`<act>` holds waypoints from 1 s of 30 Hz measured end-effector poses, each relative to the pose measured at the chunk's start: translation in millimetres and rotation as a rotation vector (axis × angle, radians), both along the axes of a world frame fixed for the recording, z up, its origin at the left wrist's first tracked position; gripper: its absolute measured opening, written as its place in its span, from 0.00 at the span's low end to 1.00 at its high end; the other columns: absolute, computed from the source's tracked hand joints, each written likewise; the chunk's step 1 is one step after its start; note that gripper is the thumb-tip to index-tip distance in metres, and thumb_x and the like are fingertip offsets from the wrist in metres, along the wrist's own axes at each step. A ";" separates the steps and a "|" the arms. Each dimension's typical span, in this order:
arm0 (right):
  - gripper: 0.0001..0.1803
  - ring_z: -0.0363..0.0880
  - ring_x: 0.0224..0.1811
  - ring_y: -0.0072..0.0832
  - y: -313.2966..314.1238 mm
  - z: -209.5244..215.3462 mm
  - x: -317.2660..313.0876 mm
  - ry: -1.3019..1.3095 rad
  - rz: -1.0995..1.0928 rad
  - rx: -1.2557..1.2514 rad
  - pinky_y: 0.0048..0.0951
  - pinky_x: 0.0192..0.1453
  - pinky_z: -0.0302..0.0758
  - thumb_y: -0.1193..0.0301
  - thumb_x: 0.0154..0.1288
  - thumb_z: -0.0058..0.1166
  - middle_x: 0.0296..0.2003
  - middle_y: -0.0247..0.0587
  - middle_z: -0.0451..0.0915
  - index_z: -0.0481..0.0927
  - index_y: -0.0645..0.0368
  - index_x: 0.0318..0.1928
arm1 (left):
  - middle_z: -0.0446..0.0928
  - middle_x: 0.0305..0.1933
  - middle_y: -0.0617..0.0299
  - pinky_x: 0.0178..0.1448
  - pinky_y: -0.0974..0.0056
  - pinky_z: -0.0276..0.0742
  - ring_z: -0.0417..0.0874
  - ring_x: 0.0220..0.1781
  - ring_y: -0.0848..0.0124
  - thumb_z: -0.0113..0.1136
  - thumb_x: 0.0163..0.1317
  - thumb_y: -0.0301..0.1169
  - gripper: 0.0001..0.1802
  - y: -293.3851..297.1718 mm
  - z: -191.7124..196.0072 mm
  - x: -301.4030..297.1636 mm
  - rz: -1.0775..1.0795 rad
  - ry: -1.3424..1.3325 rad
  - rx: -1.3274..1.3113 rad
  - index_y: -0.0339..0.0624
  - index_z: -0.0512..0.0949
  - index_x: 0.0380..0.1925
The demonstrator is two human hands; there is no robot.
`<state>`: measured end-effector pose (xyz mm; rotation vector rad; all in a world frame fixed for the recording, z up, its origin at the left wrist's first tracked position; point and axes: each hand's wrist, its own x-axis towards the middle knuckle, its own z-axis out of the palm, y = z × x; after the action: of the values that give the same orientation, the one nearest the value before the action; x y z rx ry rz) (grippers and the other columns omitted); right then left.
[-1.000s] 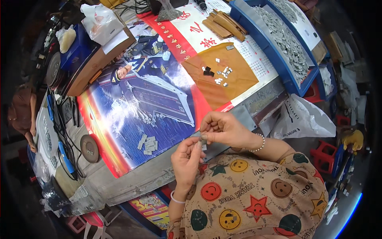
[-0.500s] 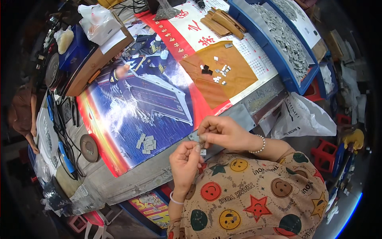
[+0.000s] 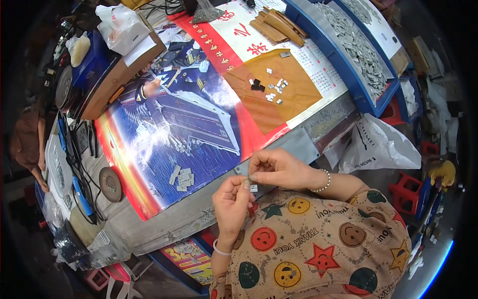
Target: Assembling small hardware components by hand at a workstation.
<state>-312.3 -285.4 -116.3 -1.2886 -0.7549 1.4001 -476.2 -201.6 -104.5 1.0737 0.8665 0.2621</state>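
Close to the bench's front edge, my two hands meet fingertip to fingertip. My left hand is closed in a pinch, and a small silver metal plate with a dark mark pokes out beside its fingers. Thumb and forefinger of my right hand press together just above it; whatever they pinch is hidden. To the left of my hands, a loose pile of small flat grey metal pieces lies on a glossy blue and red poster. Farther off, an amber translucent sheet carries several tiny white pieces and a few black ones.
A long blue bin full of small metal parts stands at the far right. Brown curved strips lie beside it. On the left are a round brown disc, a blue-handled tool with cable, and pliers. A white plastic bag hangs by the bench.
The right fingertips have shifted very slightly against the left ones. The view has moved a touch; the pieces on the bench lie as before.
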 end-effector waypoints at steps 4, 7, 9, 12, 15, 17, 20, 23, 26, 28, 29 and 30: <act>0.05 0.70 0.33 0.12 1.0 9.2 2.6 -0.049 0.030 -0.058 0.17 0.37 0.69 0.76 0.63 0.56 0.32 0.28 0.75 0.74 0.62 0.38 | 0.78 0.26 0.65 0.27 0.78 0.70 0.76 0.24 0.83 0.54 0.67 0.26 0.07 -3.7 0.9 -0.3 -0.026 0.035 0.059 0.33 0.76 0.41; 0.04 0.69 0.33 0.12 0.1 8.5 2.4 0.038 -0.032 -0.071 0.17 0.36 0.68 0.77 0.62 0.55 0.31 0.27 0.73 0.74 0.62 0.36 | 0.80 0.29 0.61 0.33 0.76 0.74 0.78 0.28 0.80 0.52 0.68 0.25 0.10 -7.1 -0.5 1.3 0.014 -0.013 0.059 0.31 0.75 0.46; 0.04 0.68 0.31 0.12 -0.2 6.4 2.0 0.075 -0.104 -0.046 0.17 0.35 0.67 0.78 0.62 0.55 0.30 0.27 0.72 0.73 0.62 0.35 | 0.81 0.32 0.60 0.36 0.75 0.76 0.80 0.30 0.79 0.51 0.68 0.24 0.11 -7.4 -1.2 1.4 0.055 -0.063 0.071 0.31 0.74 0.48; 0.04 0.69 0.31 0.12 0.3 7.1 1.1 0.053 -0.092 -0.050 0.17 0.35 0.68 0.77 0.62 0.55 0.30 0.28 0.73 0.73 0.62 0.35 | 0.81 0.36 0.57 0.43 0.73 0.78 0.82 0.36 0.75 0.49 0.69 0.23 0.13 -6.6 -1.1 0.8 0.067 -0.081 0.035 0.29 0.72 0.52; 0.04 0.70 0.32 0.13 1.5 16.0 -1.6 0.025 -0.085 -0.081 0.18 0.36 0.70 0.77 0.62 0.55 0.31 0.30 0.73 0.73 0.63 0.35 | 0.82 0.38 0.56 0.45 0.72 0.78 0.83 0.38 0.74 0.49 0.69 0.22 0.14 -6.5 -0.5 1.6 0.058 -0.108 0.049 0.28 0.71 0.52; 0.04 0.71 0.33 0.13 1.8 13.0 -3.6 -0.002 -0.086 -0.069 0.18 0.36 0.71 0.78 0.63 0.54 0.31 0.30 0.74 0.73 0.63 0.35 | 0.82 0.39 0.55 0.46 0.71 0.78 0.83 0.39 0.74 0.49 0.68 0.22 0.15 -6.3 0.0 1.7 0.068 -0.123 0.062 0.27 0.71 0.53; 0.04 0.72 0.33 0.14 3.5 10.5 -5.8 -0.040 -0.085 -0.056 0.18 0.37 0.72 0.78 0.63 0.54 0.31 0.31 0.74 0.73 0.64 0.35 | 0.82 0.39 0.55 0.47 0.71 0.78 0.83 0.40 0.74 0.49 0.68 0.21 0.14 -7.5 -2.6 2.2 0.095 -0.127 0.074 0.26 0.72 0.52; 0.04 0.72 0.32 0.13 4.3 8.4 -8.5 -0.101 -0.090 -0.035 0.19 0.35 0.73 0.77 0.63 0.53 0.28 0.31 0.75 0.72 0.65 0.35 | 0.82 0.37 0.55 0.46 0.72 0.77 0.83 0.40 0.75 0.50 0.67 0.20 0.14 -8.5 -2.0 2.9 0.089 -0.091 0.126 0.26 0.72 0.51; 0.05 0.73 0.29 0.13 5.3 3.3 -13.0 -0.129 -0.127 0.005 0.19 0.32 0.72 0.76 0.64 0.52 0.26 0.31 0.75 0.72 0.65 0.34 | 0.83 0.37 0.55 0.46 0.72 0.77 0.83 0.40 0.75 0.51 0.67 0.20 0.14 -9.4 -4.3 2.7 0.105 -0.082 0.147 0.26 0.72 0.51; 0.05 0.73 0.29 0.13 6.2 3.0 -15.8 -0.110 -0.159 0.026 0.20 0.32 0.72 0.75 0.65 0.52 0.25 0.31 0.75 0.72 0.65 0.34 | 0.82 0.39 0.55 0.46 0.73 0.78 0.82 0.40 0.75 0.50 0.67 0.20 0.14 -9.0 -6.6 0.6 0.081 -0.074 0.182 0.26 0.72 0.52; 0.05 0.73 0.29 0.14 7.1 3.9 -17.0 -0.105 -0.170 0.017 0.20 0.32 0.72 0.75 0.65 0.52 0.25 0.32 0.75 0.72 0.65 0.35 | 0.81 0.41 0.55 0.47 0.73 0.79 0.82 0.41 0.75 0.49 0.68 0.20 0.14 -8.9 -7.4 -0.3 0.057 -0.065 0.218 0.26 0.71 0.52; 0.06 0.73 0.29 0.14 7.7 5.0 -17.6 -0.099 -0.182 0.007 0.20 0.32 0.72 0.75 0.65 0.52 0.25 0.32 0.75 0.72 0.65 0.35 | 0.81 0.41 0.55 0.47 0.73 0.79 0.82 0.41 0.75 0.49 0.68 0.20 0.14 -8.8 -7.7 -0.7 0.058 -0.065 0.217 0.26 0.71 0.52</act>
<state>-329.9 -277.7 -111.3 -1.3931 -0.6897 1.1936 -476.9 -210.5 -112.3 1.2356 0.8242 0.4454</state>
